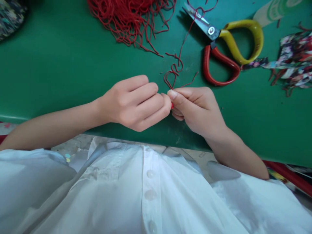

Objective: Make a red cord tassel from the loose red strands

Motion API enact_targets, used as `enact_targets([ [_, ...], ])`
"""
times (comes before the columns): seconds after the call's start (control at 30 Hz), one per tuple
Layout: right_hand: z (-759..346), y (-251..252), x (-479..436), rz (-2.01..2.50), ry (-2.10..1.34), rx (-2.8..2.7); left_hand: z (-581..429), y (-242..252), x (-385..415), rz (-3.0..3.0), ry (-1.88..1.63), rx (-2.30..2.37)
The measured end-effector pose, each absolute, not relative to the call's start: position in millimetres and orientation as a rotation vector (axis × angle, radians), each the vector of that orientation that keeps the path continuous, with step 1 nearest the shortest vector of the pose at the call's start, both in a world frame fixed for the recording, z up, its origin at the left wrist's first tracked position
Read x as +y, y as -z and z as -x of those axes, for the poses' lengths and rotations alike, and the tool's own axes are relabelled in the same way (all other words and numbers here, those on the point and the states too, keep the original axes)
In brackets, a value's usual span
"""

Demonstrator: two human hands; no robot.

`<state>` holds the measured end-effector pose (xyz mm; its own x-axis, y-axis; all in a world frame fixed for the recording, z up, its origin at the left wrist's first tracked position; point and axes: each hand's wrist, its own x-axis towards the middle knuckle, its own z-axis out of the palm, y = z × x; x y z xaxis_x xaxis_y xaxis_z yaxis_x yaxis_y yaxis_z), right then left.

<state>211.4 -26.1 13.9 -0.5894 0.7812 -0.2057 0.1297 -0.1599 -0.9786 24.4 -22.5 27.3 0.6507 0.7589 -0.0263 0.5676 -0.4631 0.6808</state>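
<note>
Close to the table's near edge, my two hands meet, fingertips nearly touching. My right hand (198, 109) pinches a thin red cord (173, 78) between thumb and finger. Beyond the pinch, the cord loops loosely over the table and runs up toward the scissors' blades. My left hand (136, 103) is closed, its knuckles facing up, and whatever its fingers grip is hidden. Between the hands a small bright red bit (172, 105) shows, too covered to identify.
Scissors (211, 31) with one yellow and one red handle lie open at the upper right. A tangled pile of red cords (136, 19) is at the top. Patterned fabric pieces (296, 60) lie at the right on the green table (60, 65), below a pale container (275, 13).
</note>
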Motion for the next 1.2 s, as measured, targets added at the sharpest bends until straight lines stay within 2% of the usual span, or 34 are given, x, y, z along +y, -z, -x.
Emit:
enact_targets([
  [0.17,-211,-12,-24,1.110,-1.759,-1.635,-26,-21,-32,-2.004,-0.521,1.142],
  [0.27,-210,-12,-25,1.170,-1.622,-1.750,-26,-14,-40,-2.001,-0.570,1.189],
  [0.53,-210,-16,-35,1.235,-0.682,-2.241,-26,-18,-46,-2.039,-0.520,1.246],
  [0.67,-212,-16,-36,1.090,-0.458,-2.297,-25,-24,-42,-1.917,-0.519,1.105],
  [0.9,-212,-13,-34,1.006,-0.434,-2.261,-23,-29,-33,-1.592,-0.486,0.932],
  [1.2,-213,-22,-31,1.175,-1.034,-2.160,-23,-19,-46,-2.112,-0.598,1.111],
])
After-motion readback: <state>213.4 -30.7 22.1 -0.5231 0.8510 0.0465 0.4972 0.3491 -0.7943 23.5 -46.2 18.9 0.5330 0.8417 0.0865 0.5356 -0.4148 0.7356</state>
